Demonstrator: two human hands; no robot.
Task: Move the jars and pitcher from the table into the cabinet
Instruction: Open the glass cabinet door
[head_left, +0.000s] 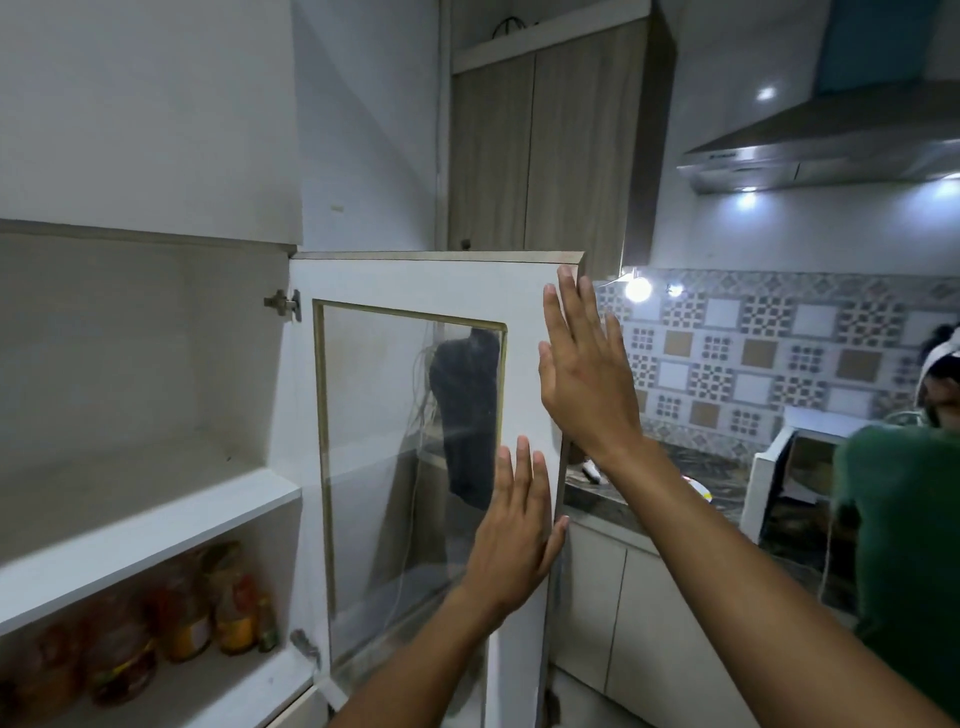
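The white cabinet (156, 540) stands open on the left. Its upper shelf is bare; its lower shelf holds several jars (182, 618) with amber and orange contents. The glass-paned cabinet door (363, 280) swings out toward me. My left hand (514, 535) lies flat, fingers spread, on the door's lower right part. My right hand (582, 374) presses flat against the door's outer edge higher up. Neither hand holds anything. No pitcher and no table are in view.
A dark stone counter (675, 467) with white base cabinets (649, 623) runs along the right under patterned tiles. A person in a green shirt (904, 545) stands at the far right. A steel range hood (831, 145) hangs above. Wooden upper cabinets (545, 156) rise behind the door.
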